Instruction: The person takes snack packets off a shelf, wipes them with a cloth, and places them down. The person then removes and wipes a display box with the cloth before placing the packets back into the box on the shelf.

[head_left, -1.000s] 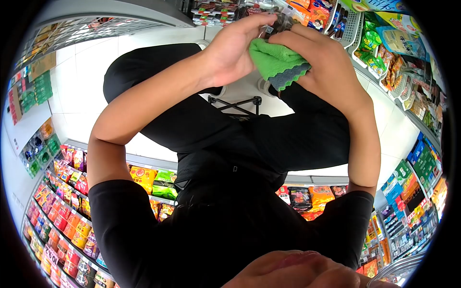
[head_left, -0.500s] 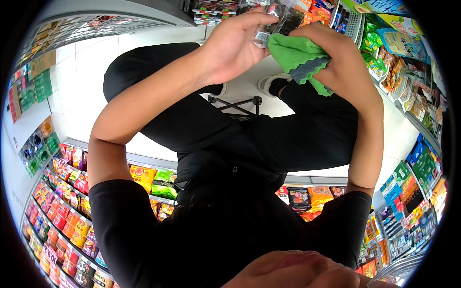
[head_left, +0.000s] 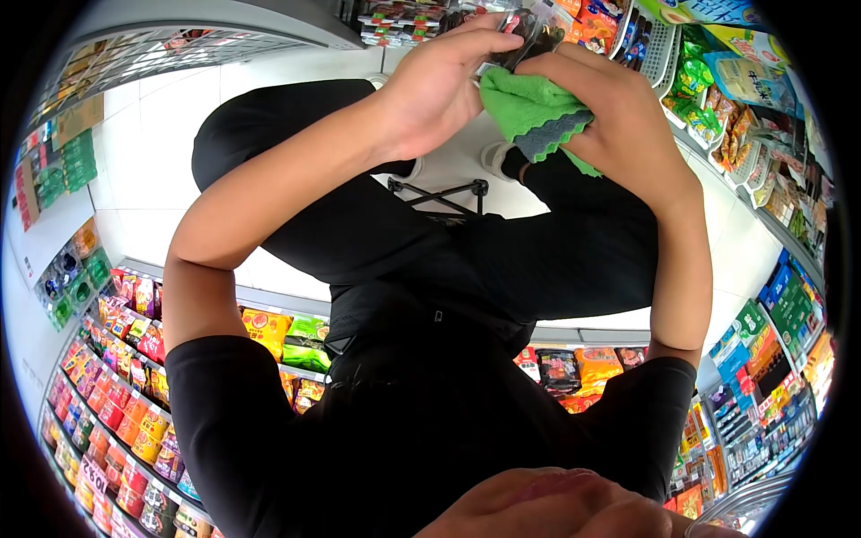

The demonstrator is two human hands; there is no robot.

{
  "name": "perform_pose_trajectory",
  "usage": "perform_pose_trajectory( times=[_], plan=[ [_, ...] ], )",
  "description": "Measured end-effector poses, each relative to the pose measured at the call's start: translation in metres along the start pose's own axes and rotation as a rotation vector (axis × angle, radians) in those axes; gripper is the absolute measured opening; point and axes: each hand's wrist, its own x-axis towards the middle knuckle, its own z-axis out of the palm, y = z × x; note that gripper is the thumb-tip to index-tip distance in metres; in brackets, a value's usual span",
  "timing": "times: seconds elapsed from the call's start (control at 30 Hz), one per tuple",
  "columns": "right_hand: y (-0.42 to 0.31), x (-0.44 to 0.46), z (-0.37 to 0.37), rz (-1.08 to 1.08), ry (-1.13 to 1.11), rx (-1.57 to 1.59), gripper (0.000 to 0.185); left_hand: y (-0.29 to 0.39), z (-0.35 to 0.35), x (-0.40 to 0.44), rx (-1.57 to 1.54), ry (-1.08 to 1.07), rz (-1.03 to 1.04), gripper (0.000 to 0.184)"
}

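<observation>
In the upper middle of the head view, my left hand (head_left: 430, 85) is closed around a clear plastic package with dark contents (head_left: 533, 38), its thumb lying along the near side. My right hand (head_left: 614, 103) grips a green cloth (head_left: 529, 97) with a dark grey scalloped edge. The cloth bunches below the fingers and touches the lower end of the package. The right fingertips are partly hidden behind cloth and package.
Snack shelves (head_left: 749, 117) with baskets of bagged goods rise at the right. More shelves of bright packets (head_left: 134, 412) stand behind me at lower left. A wire rack (head_left: 179, 67) is at upper left. The black legs of a folding stool (head_left: 439, 193) show between my feet.
My right hand and the green cloth have moved left along the package, covering the barcode label that showed before. My left hand stays nearly in place.
</observation>
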Motion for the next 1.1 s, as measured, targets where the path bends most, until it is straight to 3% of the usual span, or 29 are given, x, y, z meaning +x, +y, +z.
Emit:
perform_pose_trajectory(
  times=[0.43,0.53,0.67,1.0,1.1],
  plan=[
    [-0.002,0.001,-0.002,0.003,-0.040,0.061,0.049,-0.003,-0.003,0.002,0.068,0.022,-0.019,0.029],
    [0.006,0.000,-0.008,0.000,-0.066,0.134,0.049,0.008,0.000,0.000,-0.137,-0.003,-0.095,0.033],
    [0.020,-0.001,-0.016,-0.019,-0.062,0.202,0.051,0.008,0.002,0.000,-0.159,0.090,-0.070,0.027],
    [0.023,-0.002,-0.027,0.180,-0.025,0.190,0.049,0.008,0.000,0.002,-0.181,0.001,-0.054,0.031],
    [0.024,-0.004,-0.015,0.023,-0.038,0.211,0.049,0.007,-0.002,0.002,-0.193,0.014,-0.066,0.031]
  ],
)
